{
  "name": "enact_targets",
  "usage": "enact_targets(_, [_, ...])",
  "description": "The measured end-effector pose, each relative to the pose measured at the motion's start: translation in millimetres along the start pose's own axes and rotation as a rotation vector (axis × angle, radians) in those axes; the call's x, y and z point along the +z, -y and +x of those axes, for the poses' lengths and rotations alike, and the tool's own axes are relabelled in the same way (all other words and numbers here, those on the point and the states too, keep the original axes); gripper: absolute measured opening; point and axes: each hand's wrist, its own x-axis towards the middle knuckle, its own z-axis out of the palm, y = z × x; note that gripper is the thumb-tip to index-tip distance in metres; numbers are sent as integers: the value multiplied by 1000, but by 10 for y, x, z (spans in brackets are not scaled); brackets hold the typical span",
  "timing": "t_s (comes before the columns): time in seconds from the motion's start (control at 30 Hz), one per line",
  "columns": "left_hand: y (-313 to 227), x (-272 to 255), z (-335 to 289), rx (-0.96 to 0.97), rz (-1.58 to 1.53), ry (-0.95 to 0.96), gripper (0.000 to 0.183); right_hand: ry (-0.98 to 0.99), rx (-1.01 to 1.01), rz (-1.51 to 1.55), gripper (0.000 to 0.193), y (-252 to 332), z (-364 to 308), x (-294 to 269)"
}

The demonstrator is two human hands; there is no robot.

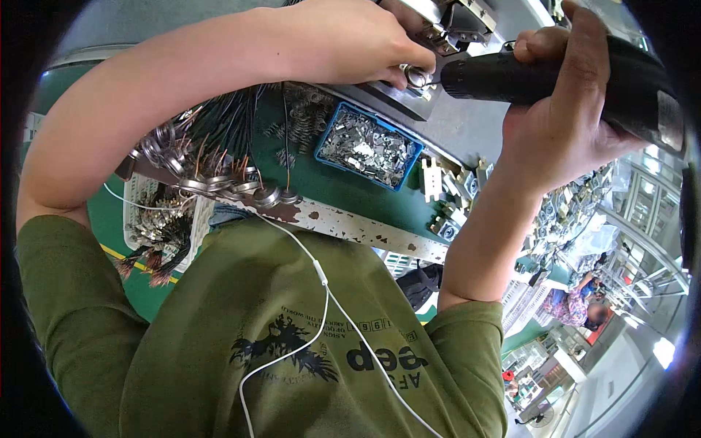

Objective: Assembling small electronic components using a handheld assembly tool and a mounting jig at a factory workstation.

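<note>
Near the top centre, my left hand pinches a small round metal part against the end of a dark metal block. My right hand is wrapped round a black power screwdriver, held almost level from the right. The narrow tip of the screwdriver meets the metal part beside my left fingertips. Just below the block, a blue tray holds many small silvery metal pieces. My left fingers partly cover the round part, so its exact shape is hidden.
Round metal parts with black wires lie along the worn bench edge. Loose springs sit left of the tray. Brass-coloured fittings are heaped to its right. A white basket stands below left; another person is far off.
</note>
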Motion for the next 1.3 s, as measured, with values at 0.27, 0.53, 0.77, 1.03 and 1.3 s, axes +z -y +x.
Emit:
enact_targets(0.27, [-100,35,11,-6,214,2,29,175,-230,294,20,-241,339,-400])
enact_targets(0.53, [-483,612,29,230,310,206,11,-8,-242,403,20,-131,309,-355])
enact_targets(0.77, [-442,683,-8,347,294,-7,9,45,-383,505,27,94,496,-486])
enact_targets(1.03, [-431,522,-55,259,167,-40,17,-174,-450,615,44,-171,479,64])
enact_targets(1.3, [-397,519,-94,339,-24,-142,15,9,-409,533,36,-193,639,53])
